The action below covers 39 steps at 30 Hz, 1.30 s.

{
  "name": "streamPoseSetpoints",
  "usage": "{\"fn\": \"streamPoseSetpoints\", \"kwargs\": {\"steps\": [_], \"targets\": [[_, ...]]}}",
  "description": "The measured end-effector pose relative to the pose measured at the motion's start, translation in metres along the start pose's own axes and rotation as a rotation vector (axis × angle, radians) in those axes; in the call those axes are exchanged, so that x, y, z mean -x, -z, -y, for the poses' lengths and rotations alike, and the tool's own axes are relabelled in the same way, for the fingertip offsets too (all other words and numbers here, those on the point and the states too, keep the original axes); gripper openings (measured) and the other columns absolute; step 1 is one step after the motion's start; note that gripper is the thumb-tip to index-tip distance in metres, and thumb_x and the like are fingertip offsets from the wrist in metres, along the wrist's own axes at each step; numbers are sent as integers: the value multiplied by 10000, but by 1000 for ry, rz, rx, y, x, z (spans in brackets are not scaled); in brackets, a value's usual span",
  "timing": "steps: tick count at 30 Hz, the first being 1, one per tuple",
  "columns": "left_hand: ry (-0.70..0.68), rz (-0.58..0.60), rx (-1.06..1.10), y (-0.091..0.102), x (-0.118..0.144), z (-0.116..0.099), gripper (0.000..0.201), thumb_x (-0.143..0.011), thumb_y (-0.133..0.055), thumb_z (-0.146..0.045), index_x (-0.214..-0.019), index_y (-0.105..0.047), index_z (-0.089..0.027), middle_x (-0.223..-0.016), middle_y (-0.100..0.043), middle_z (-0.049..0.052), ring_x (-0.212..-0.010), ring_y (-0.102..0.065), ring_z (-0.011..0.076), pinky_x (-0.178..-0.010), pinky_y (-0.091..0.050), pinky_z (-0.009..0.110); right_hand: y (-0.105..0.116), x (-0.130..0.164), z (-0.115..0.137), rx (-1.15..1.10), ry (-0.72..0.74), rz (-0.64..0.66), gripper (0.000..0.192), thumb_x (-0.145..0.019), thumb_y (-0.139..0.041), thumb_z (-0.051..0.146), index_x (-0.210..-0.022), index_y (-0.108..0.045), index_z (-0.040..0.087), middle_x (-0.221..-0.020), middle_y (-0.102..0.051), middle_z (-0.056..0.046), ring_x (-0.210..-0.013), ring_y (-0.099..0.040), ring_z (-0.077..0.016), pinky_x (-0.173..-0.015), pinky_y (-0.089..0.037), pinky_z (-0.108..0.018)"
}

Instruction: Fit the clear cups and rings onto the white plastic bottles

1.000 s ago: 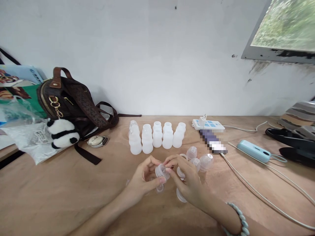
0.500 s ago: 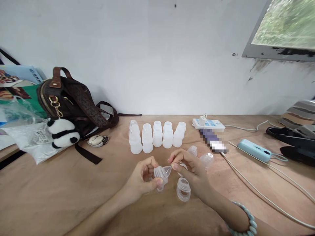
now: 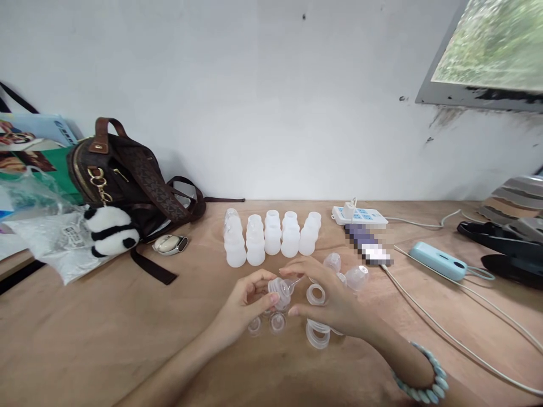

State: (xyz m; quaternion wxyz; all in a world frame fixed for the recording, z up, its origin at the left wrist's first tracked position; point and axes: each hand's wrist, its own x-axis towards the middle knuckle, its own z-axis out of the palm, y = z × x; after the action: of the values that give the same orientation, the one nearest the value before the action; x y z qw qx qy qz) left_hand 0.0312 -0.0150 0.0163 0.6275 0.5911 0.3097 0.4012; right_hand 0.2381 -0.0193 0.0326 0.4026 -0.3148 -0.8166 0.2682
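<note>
In my left hand [image 3: 250,299] I hold a translucent baby bottle screw ring [image 3: 279,293] tilted on its side, fingers and thumb wrapped round it. A clear silicone nipple [image 3: 292,285] sticks out of it to the right. My right hand [image 3: 324,294] curves around the nipple's tip with thumb and fingers apart. Below the left hand, clear nipples [image 3: 277,322] lie on the table. Loose screw rings [image 3: 318,334] sit under and beside the right hand, partly hidden by it. Beyond it are clear domed caps [image 3: 357,278].
Several white baby bottles [image 3: 255,243] stand in a row; the leftmost has a clear cap [image 3: 232,217]. At left are a brown backpack [image 3: 127,175], panda plush [image 3: 112,230] and watch [image 3: 170,244]. At right are a power strip [image 3: 360,216], phone [image 3: 368,246], cable and blue power bank [image 3: 439,261].
My right thumb and fingers have parted from the pinch on the nipple's tip. The nipple now points out of the ring in a rounder shape, no longer stretched.
</note>
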Motion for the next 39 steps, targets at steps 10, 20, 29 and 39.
{"fn": "streamPoseSetpoints", "kwargs": {"steps": [10,20,29,39], "targets": [[-18,-29,-95,3,-3,8,326,-819,-694,-436,-1003,-690,-167,-857,-674,46,-717,-580,155,-605,-453,236,3,-13,2,181,53,153,517,-771,-796,299,-1238,-587,233,-1123,-652,-63,-1034,-573,-225,-893,-509,-405],[4,-34,-147,5,-2,12,357,-824,-689,-394,-1102,-694,-171,-903,-705,65,-772,-620,189,-672,-500,283,2,-12,-6,212,50,156,406,-795,-772,248,-1175,-629,247,-1145,-623,-70,-1059,-579,-228,-902,-515,-405],[-159,-349,-107,14,-5,-4,354,-803,-683,-424,-1060,-651,-184,-1016,-670,99,-846,-616,218,-599,-543,291,1,-12,-43,690,-61,207,416,-759,-631,-23,-1132,-617,161,-1088,-641,-115,-1037,-602,-280,-884,-510,-461],[-303,-535,-45,17,1,-11,221,-875,-622,-373,-963,-662,-174,-851,-665,46,-733,-587,161,-630,-462,262,20,-61,-13,620,-41,132,220,-877,-617,119,-1086,-645,181,-1068,-702,-82,-997,-637,-237,-868,-479,-396]]}}
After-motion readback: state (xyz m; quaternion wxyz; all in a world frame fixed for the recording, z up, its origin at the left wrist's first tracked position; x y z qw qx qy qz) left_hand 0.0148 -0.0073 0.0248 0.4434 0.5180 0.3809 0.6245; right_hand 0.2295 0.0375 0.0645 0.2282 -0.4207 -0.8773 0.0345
